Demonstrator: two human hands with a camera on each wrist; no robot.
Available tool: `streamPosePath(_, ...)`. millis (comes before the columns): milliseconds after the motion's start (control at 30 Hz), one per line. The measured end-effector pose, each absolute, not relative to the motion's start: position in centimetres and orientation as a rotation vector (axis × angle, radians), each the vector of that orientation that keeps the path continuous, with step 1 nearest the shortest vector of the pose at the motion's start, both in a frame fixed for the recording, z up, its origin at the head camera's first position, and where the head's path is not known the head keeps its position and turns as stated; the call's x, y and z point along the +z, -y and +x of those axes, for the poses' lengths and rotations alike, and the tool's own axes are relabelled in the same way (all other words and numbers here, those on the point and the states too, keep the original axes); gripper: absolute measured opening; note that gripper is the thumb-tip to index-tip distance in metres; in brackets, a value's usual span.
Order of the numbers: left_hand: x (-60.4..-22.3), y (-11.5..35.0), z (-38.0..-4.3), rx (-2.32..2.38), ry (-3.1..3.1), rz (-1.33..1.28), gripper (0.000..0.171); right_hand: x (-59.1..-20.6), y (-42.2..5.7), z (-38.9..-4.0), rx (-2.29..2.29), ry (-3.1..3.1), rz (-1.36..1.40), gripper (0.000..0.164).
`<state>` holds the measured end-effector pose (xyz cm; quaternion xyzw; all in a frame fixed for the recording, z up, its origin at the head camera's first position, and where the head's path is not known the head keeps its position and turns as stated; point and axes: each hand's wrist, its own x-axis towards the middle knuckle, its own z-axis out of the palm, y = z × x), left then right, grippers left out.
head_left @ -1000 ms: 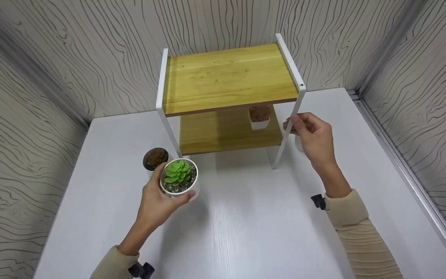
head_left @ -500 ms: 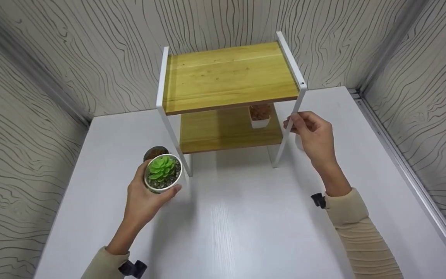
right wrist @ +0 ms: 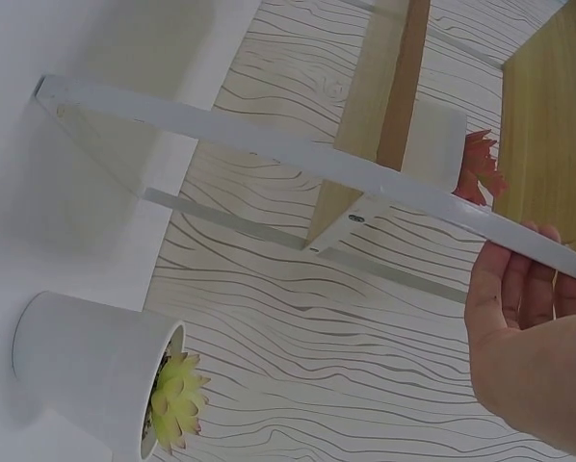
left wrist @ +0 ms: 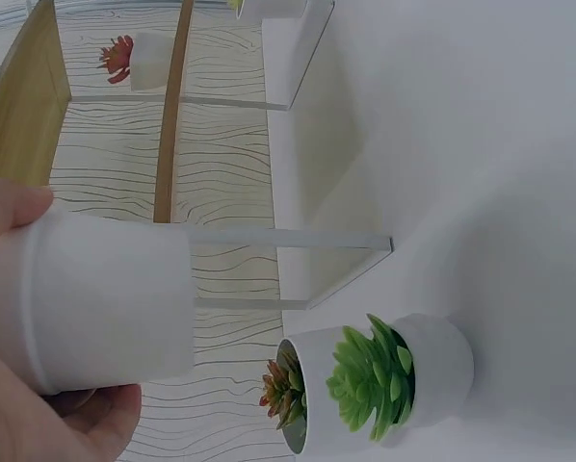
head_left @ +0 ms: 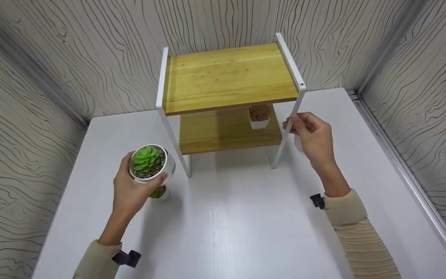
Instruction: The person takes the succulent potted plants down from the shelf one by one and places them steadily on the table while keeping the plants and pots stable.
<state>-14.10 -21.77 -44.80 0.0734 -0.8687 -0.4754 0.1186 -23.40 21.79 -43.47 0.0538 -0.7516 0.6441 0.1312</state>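
Note:
My left hand (head_left: pixel 130 190) grips a white round pot with a green succulent (head_left: pixel 148 159), thumb and fingers around its sides. The pot is raised above the table, left of a two-tier wooden shelf (head_left: pixel 230 77) with white side frames. Below it stand two more potted plants, a green succulent (left wrist: pixel 373 380) and a reddish-green succulent (left wrist: pixel 286 393); the head view shows only part of the green one. My right hand (head_left: pixel 316 139) holds the shelf's front right upright (right wrist: pixel 269 149) between thumb and fingers.
On the lower board sits a white pot with a red plant (head_left: pixel 259 115). A pot with a yellow-green succulent (right wrist: pixel 105 371) stands on the table right of the shelf, mostly behind my right hand in the head view. Wood-patterned panels (head_left: pixel 223 19) enclose the table.
My left hand has carried the held succulent left and slightly toward the back, covering the brownish plant and uncovering a green one below. The right hand stays on the upright.

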Motion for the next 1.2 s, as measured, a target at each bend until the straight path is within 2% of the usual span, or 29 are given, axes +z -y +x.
streamPosePath(433,-44.7,23.3,-14.8,-1.397,2.502,0.241,0.092,-43.7,-22.0,-23.4,1.876,2.149,0.182,0.037)
streamPosePath(1200,-45.5,26.4,-15.4,-1.375,2.471,0.404,0.097,-43.6,-21.9,-23.5,1.875,2.160,0.184,0.037)
